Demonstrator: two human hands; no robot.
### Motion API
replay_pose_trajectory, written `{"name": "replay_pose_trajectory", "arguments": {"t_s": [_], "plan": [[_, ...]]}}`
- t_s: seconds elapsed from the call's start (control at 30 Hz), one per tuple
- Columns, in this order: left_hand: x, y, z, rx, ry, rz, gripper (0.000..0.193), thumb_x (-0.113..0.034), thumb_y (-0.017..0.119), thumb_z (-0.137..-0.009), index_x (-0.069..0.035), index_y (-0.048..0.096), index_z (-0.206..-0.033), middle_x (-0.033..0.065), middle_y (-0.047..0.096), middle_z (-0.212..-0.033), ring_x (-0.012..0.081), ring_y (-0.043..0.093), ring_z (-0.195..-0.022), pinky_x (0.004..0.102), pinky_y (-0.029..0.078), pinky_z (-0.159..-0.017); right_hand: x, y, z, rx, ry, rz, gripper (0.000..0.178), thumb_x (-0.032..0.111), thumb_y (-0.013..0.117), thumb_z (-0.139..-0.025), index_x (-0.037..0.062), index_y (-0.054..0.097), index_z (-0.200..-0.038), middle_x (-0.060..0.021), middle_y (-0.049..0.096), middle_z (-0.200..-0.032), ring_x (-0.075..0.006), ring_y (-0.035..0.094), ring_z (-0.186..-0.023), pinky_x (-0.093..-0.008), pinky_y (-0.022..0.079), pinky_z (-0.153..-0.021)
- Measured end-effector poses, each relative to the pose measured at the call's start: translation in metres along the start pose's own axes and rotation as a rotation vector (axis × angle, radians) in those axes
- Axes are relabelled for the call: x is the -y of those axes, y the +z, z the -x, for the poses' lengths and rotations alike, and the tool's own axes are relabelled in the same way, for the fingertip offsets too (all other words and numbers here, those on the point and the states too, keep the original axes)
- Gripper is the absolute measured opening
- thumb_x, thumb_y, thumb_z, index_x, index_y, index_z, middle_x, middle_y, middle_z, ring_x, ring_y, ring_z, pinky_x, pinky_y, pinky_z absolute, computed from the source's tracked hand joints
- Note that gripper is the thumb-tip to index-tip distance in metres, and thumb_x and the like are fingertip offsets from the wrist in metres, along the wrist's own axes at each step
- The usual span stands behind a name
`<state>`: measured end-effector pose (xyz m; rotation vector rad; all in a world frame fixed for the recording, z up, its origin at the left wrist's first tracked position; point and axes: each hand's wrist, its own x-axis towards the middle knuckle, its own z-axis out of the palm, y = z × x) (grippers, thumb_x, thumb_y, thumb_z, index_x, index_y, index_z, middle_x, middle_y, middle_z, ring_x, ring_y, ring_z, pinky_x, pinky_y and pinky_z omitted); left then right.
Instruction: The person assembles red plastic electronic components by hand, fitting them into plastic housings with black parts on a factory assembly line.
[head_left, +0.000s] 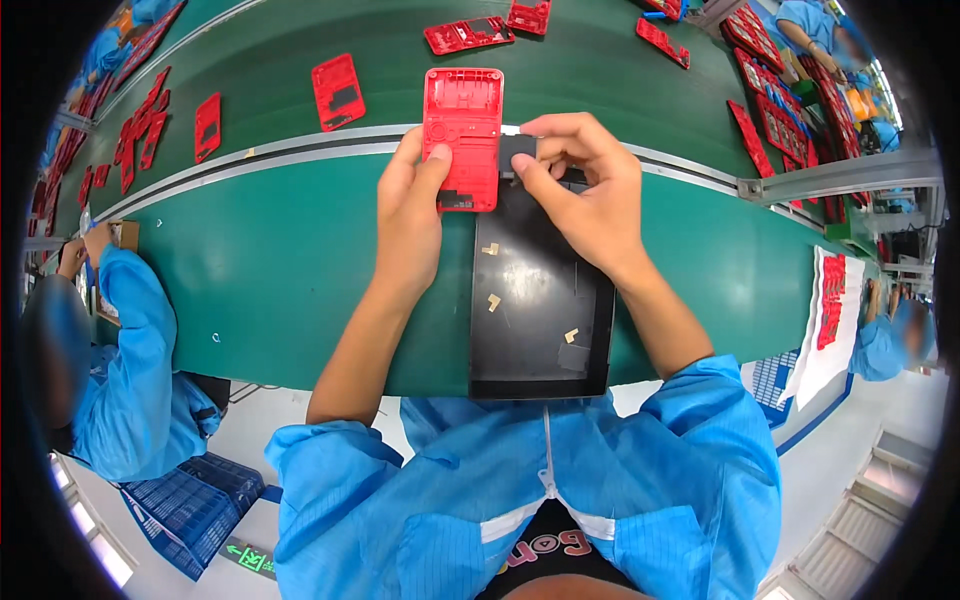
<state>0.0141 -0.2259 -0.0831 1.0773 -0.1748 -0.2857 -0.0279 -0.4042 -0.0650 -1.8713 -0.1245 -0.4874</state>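
A single head-worn fisheye view looks steeply down from close above the green workbench (270,260), facing forward across it; the conveyor belt (600,70) curves along the top, the wearer's forearms enter from below.

Bare green bench (270,260) left of black tray (540,300)

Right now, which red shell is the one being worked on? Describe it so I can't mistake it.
Find the black tray at the green bench's near edge. Just beyond its far left corner, the left hand holds a red shell. Unlike the other red parts, it is not lying loose on the belt.
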Motion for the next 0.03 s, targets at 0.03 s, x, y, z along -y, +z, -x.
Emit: {"name": "replay_pose_trajectory", "arguments": {"t_s": [0.03], "plan": [[-0.0011,-0.0021,0.0027,0.015,-0.016,-0.016,0.037,-0.016,0.049,-0.107,-0.002,0.052,-0.140,0.0101,0.069,-0.123,0.0131,0.065,-0.110,0.0296,0.048,-0.100,0.0006,-0.0033,0.0008,-0.004,0.043,-0.023,0.031,0.005,0.076,-0.087,0.0084,0.070,-0.117,0.0023,0.070,-0.080,-0.0056,0.060,-0.073,-0.0249,0.046,-0.069]]}}
